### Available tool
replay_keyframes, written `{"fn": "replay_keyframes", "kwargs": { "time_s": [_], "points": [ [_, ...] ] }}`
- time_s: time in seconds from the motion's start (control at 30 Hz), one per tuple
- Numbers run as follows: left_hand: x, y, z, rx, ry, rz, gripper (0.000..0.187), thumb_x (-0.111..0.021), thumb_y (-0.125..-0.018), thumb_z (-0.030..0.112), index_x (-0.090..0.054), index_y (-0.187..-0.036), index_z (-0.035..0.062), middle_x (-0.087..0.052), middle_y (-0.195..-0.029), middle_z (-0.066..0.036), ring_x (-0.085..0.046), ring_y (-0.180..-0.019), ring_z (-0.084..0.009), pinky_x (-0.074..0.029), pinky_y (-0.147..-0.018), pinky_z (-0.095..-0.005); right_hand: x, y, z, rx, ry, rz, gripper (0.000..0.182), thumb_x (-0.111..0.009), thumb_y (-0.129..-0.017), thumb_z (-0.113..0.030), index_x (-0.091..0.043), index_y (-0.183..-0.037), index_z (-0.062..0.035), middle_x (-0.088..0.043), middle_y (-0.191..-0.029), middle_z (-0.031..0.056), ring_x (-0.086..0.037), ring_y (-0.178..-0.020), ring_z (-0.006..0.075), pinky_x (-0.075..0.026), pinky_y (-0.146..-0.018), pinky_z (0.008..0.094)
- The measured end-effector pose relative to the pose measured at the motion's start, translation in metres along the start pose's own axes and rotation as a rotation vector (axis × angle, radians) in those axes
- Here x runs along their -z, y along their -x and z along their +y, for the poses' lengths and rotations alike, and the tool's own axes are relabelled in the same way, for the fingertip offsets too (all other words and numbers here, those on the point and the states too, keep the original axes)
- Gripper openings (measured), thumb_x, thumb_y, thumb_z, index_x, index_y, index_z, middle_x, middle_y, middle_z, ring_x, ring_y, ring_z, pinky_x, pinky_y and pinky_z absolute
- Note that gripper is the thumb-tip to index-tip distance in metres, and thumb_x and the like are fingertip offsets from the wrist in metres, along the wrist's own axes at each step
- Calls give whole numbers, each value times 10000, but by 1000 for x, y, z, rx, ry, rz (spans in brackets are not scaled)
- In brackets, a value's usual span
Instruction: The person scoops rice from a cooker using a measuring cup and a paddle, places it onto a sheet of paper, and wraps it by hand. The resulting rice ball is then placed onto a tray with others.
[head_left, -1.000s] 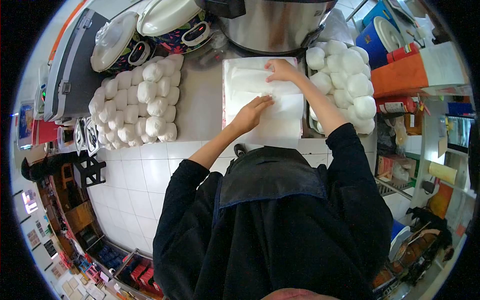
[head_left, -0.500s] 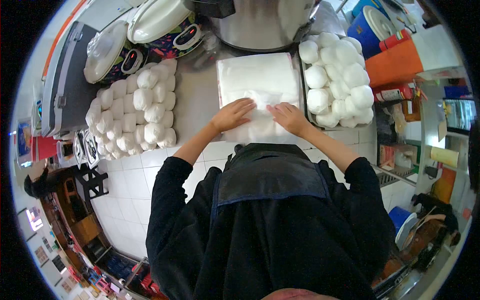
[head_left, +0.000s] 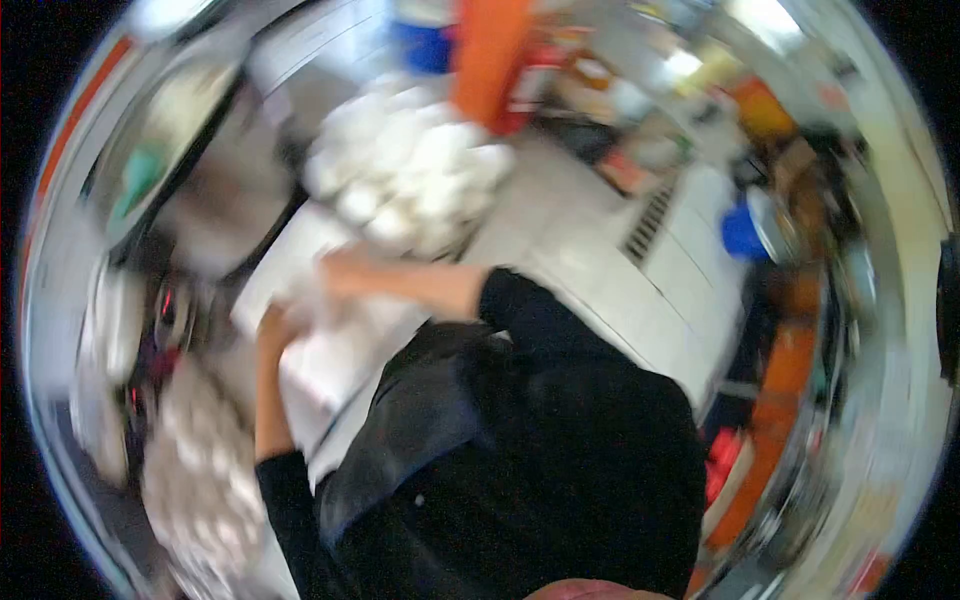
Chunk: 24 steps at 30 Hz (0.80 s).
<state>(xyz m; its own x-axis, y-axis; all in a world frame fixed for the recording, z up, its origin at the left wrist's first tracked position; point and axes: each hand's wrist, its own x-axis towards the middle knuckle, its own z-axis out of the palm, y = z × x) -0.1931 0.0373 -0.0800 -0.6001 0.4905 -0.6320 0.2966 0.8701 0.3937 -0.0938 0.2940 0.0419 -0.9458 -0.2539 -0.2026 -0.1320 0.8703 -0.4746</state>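
Observation:
My whole view is smeared by motion. A stack of white sheets lies on the worktop in front of me. Over it are my left hand and my right hand, close together. Between them is a blurred whitish shape, perhaps a piece of the white sheet material. The fingers of both hands are too blurred to show whether they grip it. Beyond my right hand sits a heap of round white bundles. Another pile of white bundles lies to the left of my left hand.
A large metal pot stands behind the sheets. Cookers with pale lids are at the left. An orange object rises behind the right heap. Off to the right are the tiled floor and a blue bucket.
My head has swung to the right, so the worktop now appears at the left and tilted. Both hands, spread on a white piece before, are now blurred and closer together over the sheets.

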Motion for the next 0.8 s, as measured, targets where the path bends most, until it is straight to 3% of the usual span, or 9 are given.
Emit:
{"fn": "replay_keyframes", "kwargs": {
  "time_s": [0.13,0.17,0.2,0.27,0.33,0.37,0.53,0.63,0.8],
  "points": [
    [20,28,74,-69,-394,327,658,-865,-354,225,-530,-907,104,-475,-1058,-121,-527,-926,-347,-457,-799,-447,-37,-30,16,264,342,236,268,-674,-551,-168,-676,-802,-75,-626,-830,143,-566,-843,335,-486,-621,454],
    [10,24,54,-421,-486,483,636,-856,-376,192,-524,-910,102,-472,-1037,-111,-503,-932,-342,-443,-791,-443,-32,-25,12,353,365,289,260,-680,-539,-156,-678,-793,-103,-625,-827,120,-579,-807,310,-486,-619,421],
    [15,46,76,-395,-374,429,567,-832,-432,125,-514,-900,86,-496,-975,-105,-479,-940,-327,-416,-784,-443,-31,-31,15,344,364,307,260,-680,-539,-156,-678,-793,-103,-625,-827,120,-579,-807,310,-486,-619,421],
    [7,55,65,-604,-107,502,446,-787,-505,51,-517,-860,49,-535,-862,-99,-518,-855,-278,-428,-716,-404,-38,-47,25,274,92,-205,187,-685,-538,-167,-653,-720,-134,-617,-836,69,-577,-698,277,-472,-595,380],
    [-18,66,57,-397,349,510,345,-753,-551,6,-518,-803,8,-553,-739,-90,-543,-714,-223,-438,-623,-349,-48,-34,36,301,-49,-61,144,-671,-564,-167,-632,-697,-130,-615,-846,55,-573,-668,274,-468,-584,372],
    [-30,78,61,-439,191,778,247,-739,-602,-8,-536,-742,-8,-562,-663,-84,-536,-603,-189,-441,-548,-304,-53,-25,39,330,-178,73,106,-658,-590,-168,-610,-675,-126,-614,-856,41,-569,-639,271,-464,-572,365],
    [-87,78,62,-417,288,1095,103,-678,-726,-3,-582,-760,-14,-598,-718,-116,-575,-651,-238,-485,-599,-309,-91,8,38,391,50,382,104,-579,-712,-179,-603,-794,-120,-599,-928,38,-584,-774,235,-484,-609,359],
    [-98,87,75,-458,122,1168,85,-614,-770,-23,-606,-855,-20,-616,-838,-141,-597,-781,-291,-498,-705,-326,-105,24,41,605,369,861,260,-558,-747,-175,-590,-984,-73,-549,-1017,27,-525,-984,211,-479,-782,337],
    [-105,103,99,-446,64,1136,269,-599,-800,42,-591,-1060,-28,-570,-1079,-169,-562,-977,-298,-468,-826,-354,-114,15,35,500,132,656,284,-596,-732,-194,-594,-987,-69,-574,-1005,53,-546,-942,213,-474,-756,328]
  ]
}}
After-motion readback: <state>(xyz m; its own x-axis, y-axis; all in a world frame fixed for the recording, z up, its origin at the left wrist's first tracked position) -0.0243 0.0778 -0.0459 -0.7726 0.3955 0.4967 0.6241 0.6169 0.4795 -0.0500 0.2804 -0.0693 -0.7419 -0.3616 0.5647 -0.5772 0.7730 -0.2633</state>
